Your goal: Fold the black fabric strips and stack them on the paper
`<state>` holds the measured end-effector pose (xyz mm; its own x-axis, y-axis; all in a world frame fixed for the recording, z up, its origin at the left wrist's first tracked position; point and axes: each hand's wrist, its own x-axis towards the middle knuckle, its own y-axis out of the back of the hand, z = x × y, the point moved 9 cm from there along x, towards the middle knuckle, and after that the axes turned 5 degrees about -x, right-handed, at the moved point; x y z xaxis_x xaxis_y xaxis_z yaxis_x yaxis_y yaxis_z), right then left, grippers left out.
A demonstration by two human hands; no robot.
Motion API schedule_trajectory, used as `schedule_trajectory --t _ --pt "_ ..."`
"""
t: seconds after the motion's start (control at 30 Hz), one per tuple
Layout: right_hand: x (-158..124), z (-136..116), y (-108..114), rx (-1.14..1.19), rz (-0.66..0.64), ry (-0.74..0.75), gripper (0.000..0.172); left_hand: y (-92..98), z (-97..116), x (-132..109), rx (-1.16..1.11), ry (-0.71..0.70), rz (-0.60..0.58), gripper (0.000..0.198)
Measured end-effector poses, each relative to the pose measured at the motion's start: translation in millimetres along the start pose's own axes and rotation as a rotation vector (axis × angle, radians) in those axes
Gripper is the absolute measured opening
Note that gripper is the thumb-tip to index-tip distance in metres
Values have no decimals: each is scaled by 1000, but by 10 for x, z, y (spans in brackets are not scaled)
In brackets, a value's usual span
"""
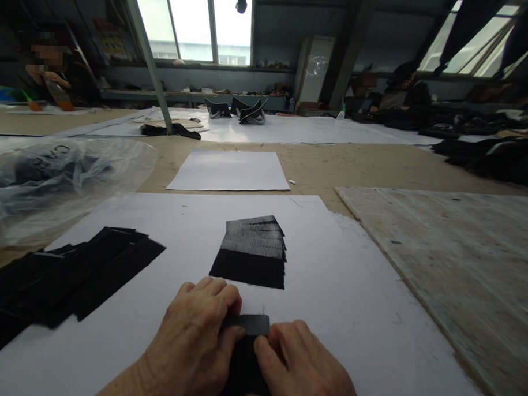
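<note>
Two hands are down low at the near edge, and both are on one thing: the left hand [194, 340] curls its fingers over the top end of a black piece [246, 347], while the right hand [303, 370] presses in from the other side with thumb and fingers. Both grips are closed on it, and the piece sits between them on the big white sheet [356, 293].

For containers, there is one: a clear plastic bag [61, 176] slumped at the left, crumpled and glossy, with dark stuff inside that is too blurred to name. It has dark lettering across the top, but I cannot read it.

Just beyond the hands lies a fanned stack of black pieces [253, 252], its edges stepped like a deck of cards. To the left, a looser pile of black strips [70, 278] spreads off the sheet's edge. Further up the table is a smaller white sheet [229, 171], and on the right a pale, scuffed board [452, 268].

Far back on the left wall hangs a yellow poster [109, 39], its text too small to make out. Another person [55, 78] sits under it, well apart.
</note>
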<state>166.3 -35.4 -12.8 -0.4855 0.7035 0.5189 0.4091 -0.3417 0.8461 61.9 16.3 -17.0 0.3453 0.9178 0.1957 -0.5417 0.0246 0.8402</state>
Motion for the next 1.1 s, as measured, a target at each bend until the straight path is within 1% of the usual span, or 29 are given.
schedule_trajectory --t 0.1,0.17,0.3,0.4,0.47,0.53,0.6,0.73,0.83,0.93,1.03,1.1 --pt "31 49 52 -17 26 7 27 20 -2 -4 84 -30 -22 11" --pt "41 32 57 -43 43 45 28 55 -10 -21 93 -47 0 10" --pt "34 -108 4 -160 79 171 29 99 10 -58 15 -99 88 20" --pt "45 -107 35 -121 129 166 24 56 4 -73 -76 -113 120 23" --pt "66 -59 58 -30 113 152 22 30 8 -86 -112 -141 146 23" --pt "89 -4 66 39 68 149 25 43 26 -112 -121 -191 198 22" --pt "110 52 64 59 28 142 29 52 41 -134 -115 -230 225 22" --pt "134 68 58 7 10 182 30 54 115 -153 -56 -303 214 23" --pt "145 25 65 -54 15 226 32 75 180 -157 -26 -343 240 23" --pt "159 13 94 -100 32 222 33 81 235 -162 -20 -389 275 21" --pt "167 24 109 -107 44 200 33 11 306 -164 44 -455 237 23" --pt "163 29 97 -98 36 200 33 -4 352 -173 86 -489 241 26"
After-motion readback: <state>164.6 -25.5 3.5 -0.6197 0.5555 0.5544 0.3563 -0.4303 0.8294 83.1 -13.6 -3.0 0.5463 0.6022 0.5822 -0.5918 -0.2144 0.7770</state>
